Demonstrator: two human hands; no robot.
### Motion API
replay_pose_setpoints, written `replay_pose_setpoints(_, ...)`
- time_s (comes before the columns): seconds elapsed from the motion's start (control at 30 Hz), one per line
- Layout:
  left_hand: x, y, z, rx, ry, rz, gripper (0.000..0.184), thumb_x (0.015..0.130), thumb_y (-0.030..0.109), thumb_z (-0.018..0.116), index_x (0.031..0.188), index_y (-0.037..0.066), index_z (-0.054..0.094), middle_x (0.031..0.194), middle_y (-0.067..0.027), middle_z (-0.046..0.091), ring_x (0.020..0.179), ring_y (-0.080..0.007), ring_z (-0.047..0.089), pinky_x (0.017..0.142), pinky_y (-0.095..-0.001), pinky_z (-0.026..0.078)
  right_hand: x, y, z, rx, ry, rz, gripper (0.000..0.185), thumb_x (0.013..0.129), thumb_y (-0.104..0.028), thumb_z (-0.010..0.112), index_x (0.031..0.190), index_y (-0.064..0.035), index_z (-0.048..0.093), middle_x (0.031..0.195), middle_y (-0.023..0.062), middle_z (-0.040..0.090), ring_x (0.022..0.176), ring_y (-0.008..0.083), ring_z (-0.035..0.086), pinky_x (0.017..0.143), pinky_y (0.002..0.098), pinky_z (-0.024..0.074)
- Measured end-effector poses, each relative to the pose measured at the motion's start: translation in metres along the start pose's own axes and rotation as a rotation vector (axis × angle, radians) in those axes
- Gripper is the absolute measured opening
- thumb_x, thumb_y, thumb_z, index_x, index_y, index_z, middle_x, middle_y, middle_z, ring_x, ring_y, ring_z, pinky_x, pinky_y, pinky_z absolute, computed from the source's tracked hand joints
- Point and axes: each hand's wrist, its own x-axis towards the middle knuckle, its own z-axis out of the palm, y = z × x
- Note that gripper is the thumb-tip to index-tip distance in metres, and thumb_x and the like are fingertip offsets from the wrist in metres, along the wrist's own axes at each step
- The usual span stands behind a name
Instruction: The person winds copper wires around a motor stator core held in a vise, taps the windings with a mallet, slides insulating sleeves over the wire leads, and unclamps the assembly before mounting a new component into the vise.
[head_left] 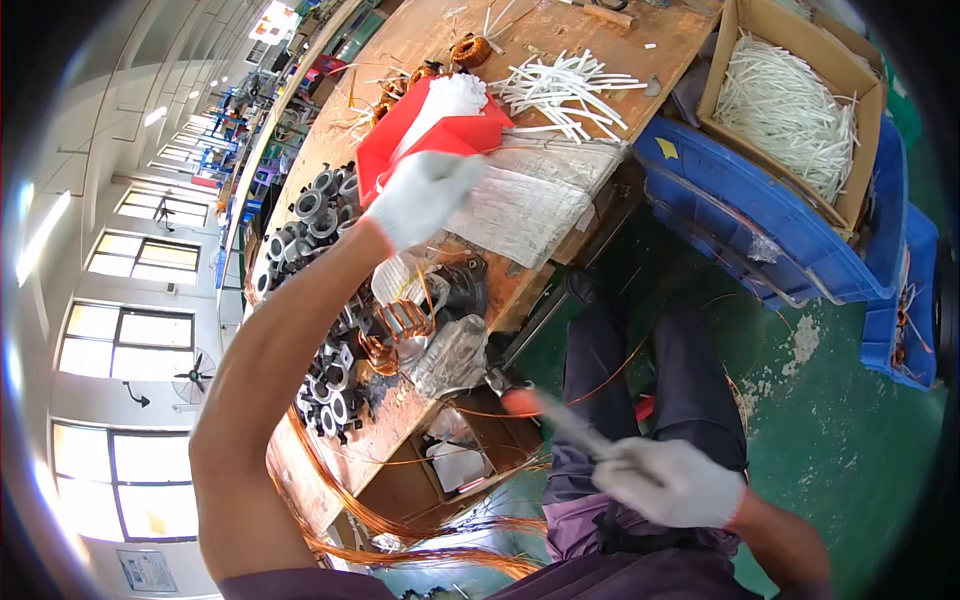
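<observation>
Head view: right hand beyond workbench edge

Wooden bench, scuffed: red container, loose pile of white tubes, copper-wound ring, clustered grey-black rings, pale sheet by edge. Green floor: blue bin, whitish smears.

Fan near bright windows

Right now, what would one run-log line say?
left hand: by red bin, hold unclear | right hand: holding long tool | bench: copper coils, white tubes
</observation>
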Motion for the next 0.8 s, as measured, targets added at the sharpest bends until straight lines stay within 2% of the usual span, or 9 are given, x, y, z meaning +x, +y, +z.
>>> replay_pose_setpoints(0.17, -0.075, -0.024, -0.026, -0.629, 0.436, -0.287, 0.048, 0.11, 0.044, 0.058, 0.075, 0.013, 0.052, 0.06, 0.0079, 0.038, 0.045, -0.0017, 0.03, 0.04, -0.0236, 0.02, 0.118, -0.056, 0.067, 1.158, -0.407, 0.52, 0.04, 0.113, -0.045, 0.05, 0.097, -0.0087, 0.057, 0.063, -0.0057, 0.042, 0.041, 0.009, 0.037, 0.038, 0.0285, 0.0321)
replay_pose_setpoints(0.33, -0.128, -0.059, -0.016, -0.517, 0.42, -0.413, 0.052, 0.11, 0.043, 0.06, 0.072, 0.008, 0.062, 0.066, -0.0013, 0.058, 0.056, -0.0103, 0.05, 0.055, -0.0281, 0.039, 0.134, -0.034, 0.1, 1.64, -0.549, 0.468, 0.048, 0.114, -0.054, 0.045, 0.096, -0.0116, 0.057, 0.06, -0.0067, 0.033, 0.042, 0.0073, 0.033, 0.036, 0.0292, 0.0284)
replay_pose_setpoints(0.43, -0.101, -0.024, -0.023, -0.125, 0.337, -0.116, 0.049, 0.102, 0.044, 0.069, 0.076, 0.003, 0.067, 0.067, 0.0003, 0.06, 0.059, -0.0098, 0.053, 0.056, -0.0279, 0.04, 0.059, 0.001, 0.066, 1.693, -0.787, 0.721, 0.049, 0.114, -0.055, 0.044, 0.098, -0.0111, 0.057, 0.06, -0.0072, 0.035, 0.043, 0.0053, 0.031, 0.035, 0.0272, 0.0244)
replay_pose_setpoints(0.57, -0.081, 0.044, -0.025, 0.342, 0.241, 0.241, 0.047, 0.092, 0.043, 0.078, 0.083, -0.002, 0.069, 0.068, -0.0081, 0.065, 0.068, -0.0163, 0.067, 0.064, -0.0333, 0.052, -0.047, -0.016, 0.024, 0.581, -0.449, 0.925, 0.033, 0.113, -0.039, 0.052, 0.11, -0.0083, 0.063, 0.065, -0.0074, 0.041, 0.049, 0.0045, 0.037, 0.043, 0.0249, 0.0311)
replay_pose_setpoints(0.6, -0.084, 0.058, -0.024, 0.331, 0.254, 0.238, 0.047, 0.092, 0.043, 0.078, 0.083, -0.002, 0.069, 0.068, -0.0081, 0.065, 0.068, -0.0163, 0.067, 0.064, -0.0333, 0.052, -0.087, 0.019, 0.034, 0.352, -0.219, 0.76, 0.034, 0.109, -0.04, 0.059, 0.112, -0.0065, 0.065, 0.066, 0.0023, 0.059, 0.052, 0.0179, 0.058, 0.05, 0.0345, 0.0472)
replay_pose_setpoints(0.63, -0.089, 0.074, -0.024, 0.391, 0.253, 0.264, 0.045, 0.089, 0.042, 0.081, 0.09, -0.001, 0.07, 0.072, -0.0111, 0.067, 0.069, -0.019, 0.07, 0.064, -0.0351, 0.054, -0.127, 0.042, 0.036, -0.337, 0.034, 0.424, 0.032, 0.106, -0.036, 0.063, 0.114, -0.0049, 0.066, 0.078, 0.0188, 0.072, 0.069, 0.0399, 0.073, 0.065, 0.0505, 0.0568)
replay_pose_setpoints(0.67, -0.094, 0.081, -0.024, 0.451, 0.247, 0.29, 0.047, 0.085, 0.042, 0.084, 0.097, -0.001, 0.071, 0.077, -0.0141, 0.069, 0.07, -0.0216, 0.072, 0.064, -0.0369, 0.056, -0.141, 0.031, 0.036, -0.61, 0.083, 0.732, 0.03, 0.103, -0.034, 0.065, 0.111, -0.0043, 0.066, 0.089, 0.0287, 0.073, 0.087, 0.0506, 0.072, 0.076, 0.0596, 0.0567)
replay_pose_setpoints(0.77, -0.122, 0.066, -0.018, 0.465, 0.415, 0.667, 0.055, 0.08, 0.043, 0.087, 0.113, 0.004, 0.068, 0.095, -0.0175, 0.073, 0.084, -0.0258, 0.077, 0.068, -0.0405, 0.058, -0.245, 0.097, 0.022, -0.939, 0.214, 0.847, 0.027, 0.104, -0.032, 0.06, 0.099, -0.0064, 0.064, 0.079, 0.0245, 0.07, 0.077, 0.0493, 0.071, 0.071, 0.0622, 0.0547)
replay_pose_setpoints(0.8, -0.134, 0.068, -0.015, 0.734, 0.262, 0.558, 0.067, 0.077, 0.049, 0.089, 0.123, 0.006, 0.067, 0.099, -0.0174, 0.072, 0.089, -0.0301, 0.075, 0.072, -0.0429, 0.058, -0.272, 0.111, 0.01, -1.02, 0.241, 0.86, 0.026, 0.105, -0.03, 0.058, 0.097, -0.006, 0.063, 0.077, 0.0242, 0.07, 0.075, 0.0492, 0.07, 0.07, 0.0622, 0.0541)
